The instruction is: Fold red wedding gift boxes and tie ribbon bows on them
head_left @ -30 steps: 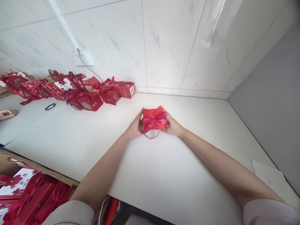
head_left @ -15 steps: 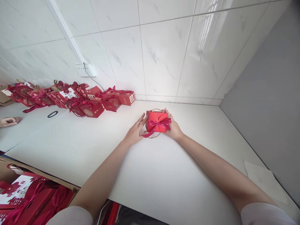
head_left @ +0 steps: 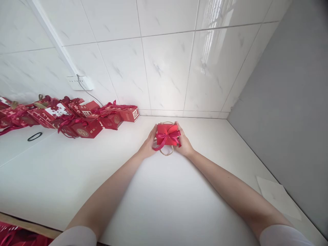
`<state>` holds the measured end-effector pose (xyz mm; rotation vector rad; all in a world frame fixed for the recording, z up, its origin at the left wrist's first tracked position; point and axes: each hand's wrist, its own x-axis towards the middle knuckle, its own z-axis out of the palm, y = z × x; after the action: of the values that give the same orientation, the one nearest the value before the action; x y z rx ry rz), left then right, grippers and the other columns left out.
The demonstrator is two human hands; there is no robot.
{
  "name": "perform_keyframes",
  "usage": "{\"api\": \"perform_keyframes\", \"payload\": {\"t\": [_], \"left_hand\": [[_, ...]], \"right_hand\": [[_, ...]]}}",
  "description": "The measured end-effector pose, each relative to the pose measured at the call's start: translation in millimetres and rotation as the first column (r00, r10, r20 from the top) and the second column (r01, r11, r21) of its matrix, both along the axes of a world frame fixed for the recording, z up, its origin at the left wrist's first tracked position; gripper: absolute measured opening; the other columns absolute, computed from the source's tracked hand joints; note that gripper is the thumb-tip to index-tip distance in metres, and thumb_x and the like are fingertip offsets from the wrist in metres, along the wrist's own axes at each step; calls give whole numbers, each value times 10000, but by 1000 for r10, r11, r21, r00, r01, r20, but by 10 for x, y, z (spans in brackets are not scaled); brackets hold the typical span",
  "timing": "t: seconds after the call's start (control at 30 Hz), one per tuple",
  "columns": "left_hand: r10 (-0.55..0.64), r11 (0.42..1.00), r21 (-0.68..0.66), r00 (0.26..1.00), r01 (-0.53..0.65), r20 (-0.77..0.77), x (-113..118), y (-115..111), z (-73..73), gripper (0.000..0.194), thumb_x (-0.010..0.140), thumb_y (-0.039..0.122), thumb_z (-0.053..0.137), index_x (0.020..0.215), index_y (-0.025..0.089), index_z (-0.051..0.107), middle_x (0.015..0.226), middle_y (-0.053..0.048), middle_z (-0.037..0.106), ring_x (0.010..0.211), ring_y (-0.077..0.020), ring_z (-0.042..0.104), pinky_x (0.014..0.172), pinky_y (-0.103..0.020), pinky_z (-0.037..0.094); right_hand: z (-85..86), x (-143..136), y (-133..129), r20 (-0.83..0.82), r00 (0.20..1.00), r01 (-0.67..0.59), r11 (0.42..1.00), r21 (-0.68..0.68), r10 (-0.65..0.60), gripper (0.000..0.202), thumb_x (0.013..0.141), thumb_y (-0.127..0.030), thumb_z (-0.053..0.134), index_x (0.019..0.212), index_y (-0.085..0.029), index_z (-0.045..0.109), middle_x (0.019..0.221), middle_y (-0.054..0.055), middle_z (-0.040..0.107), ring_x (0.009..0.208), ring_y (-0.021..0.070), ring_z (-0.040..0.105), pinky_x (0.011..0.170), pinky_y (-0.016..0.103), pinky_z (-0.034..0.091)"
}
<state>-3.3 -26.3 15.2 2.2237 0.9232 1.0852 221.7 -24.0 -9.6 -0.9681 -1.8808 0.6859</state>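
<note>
- Red is the gift box (head_left: 166,129) that we hold, in the middle of our view, over the white table (head_left: 164,205). Whether its bottom touches the table, we cannot tell.
- Around it goes a satin ribbon (head_left: 168,136), tied in a bow on the face toward us, with one tail hanging to the left. Our palms should be off the loops, we judge, so that the bow does not become flat.
- On the near side, a twisted gold cord (head_left: 166,154) makes a loop; it is better that it lies free, not caught under the box.
- Our left hand (head_left: 149,143) is closed on the left side of the box, our right hand (head_left: 185,144) on the right side. Equal and gentle pressure is good, because the box looks like card and could dent.
- To the left, along the tiled wall (head_left: 166,68), other red boxes (head_left: 88,128) stand close together, well apart from ours; before them lies a black ring (head_left: 34,136).
- To the right, beside our forearm, lies a white sheet (head_left: 278,196), which our elbow should not push.
</note>
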Motion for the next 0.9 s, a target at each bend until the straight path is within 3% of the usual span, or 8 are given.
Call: {"api": "perform_keyframes", "payload": {"t": [0.1, 0.2, 0.27, 0.4, 0.5, 0.57, 0.7, 0.9], "left_hand": [[-13, 997, -68, 986, 24, 164, -34, -3, -9, 1007, 761, 290, 729, 1557, 328, 114, 1551, -132, 342, 1335, -323, 466, 948, -422, 536], [84, 980, -195, 982, -50, 170, -45, 13, -26, 860, 721, 312, 773, 1476, 281, 361, 1308, -113, 603, 1137, -291, 618, 887, -408, 556], [126, 951, -302, 975, -66, 183, -53, 43, -53, 728, 723, 341, 773, 1382, 238, 481, 1173, -98, 668, 1014, -267, 664, 824, -385, 569], [114, 897, -441, 957, 16, 266, -101, 119, -118, 613, 756, 389, 747, 1303, 195, 551, 1202, -116, 655, 955, -246, 671, 796, -355, 557], [28, 881, -454, 945, 131, 326, -142, 153, -131, 671, 799, 422, 701, 1401, 244, 464, 1421, -124, 514, 1001, -235, 655, 835, -348, 537], [-10, 872, -459, 943, 171, 332, -154, 161, -124, 677, 837, 447, 653, 1443, 269, 411, 1494, -119, 435, 1032, -234, 645, 862, -350, 524], [30, 859, -500, 964, 110, 263, -147, 154, -110, 675, 850, 449, 640, 1458, 294, 392, 1508, -112, 420, 969, -214, 653, 888, -379, 510], [83, 846, -530, 969, 55, 232, -129, 160, -94, 760, 807, 439, 698, 1469, 283, 358, 1442, -127, 464, 977, -222, 652, 869, -387, 521]], "right_hand": [[-47, -38, 20, -9, 1000, -11, 998, 55, 12, 1037, 784, -310, 684, 1564, -322, 2, 1561, 134, 255, 1086, 283, 606, 829, 437, 570], [-25, -54, 14, -30, 999, -27, 999, 23, 28, 990, 782, -375, 716, 1559, -310, 107, 1491, 148, 343, 1009, 267, 609, 730, 420, 584], [14, -57, -1, -76, 997, -29, 1000, -12, 28, 961, 762, -399, 743, 1543, -290, 194, 1460, 151, 371, 1032, 275, 595, 722, 411, 583], [79, -83, -35, -228, 974, -43, 980, -194, -3, 794, 782, -418, 730, 1466, -277, 351, 1436, 132, 409, 1047, 266, 599, 770, 410, 582], [90, -98, -27, -352, 936, -141, 898, -417, -16, 725, 809, -472, 709, 1423, -252, 393, 1340, 126, 508, 958, 229, 642, 794, 407, 583], [88, -83, 0, -392, 920, -202, 843, -498, -11, 696, 832, -505, 683, 1410, -230, 412, 1261, 123, 569, 895, 212, 659, 782, 398, 586], [89, -14, 58, -397, 917, -256, 817, -517, 36, 636, 875, -534, 623, 1396, -214, 449, 1217, 118, 623, 889, 218, 675, 777, 388, 592], [91, 62, 80, -428, 895, -343, 806, -483, 125, 586, 906, -515, 593, 1418, -277, 435, 1423, 88, 501, 1096, 250, 633, 834, 399, 600]]}}
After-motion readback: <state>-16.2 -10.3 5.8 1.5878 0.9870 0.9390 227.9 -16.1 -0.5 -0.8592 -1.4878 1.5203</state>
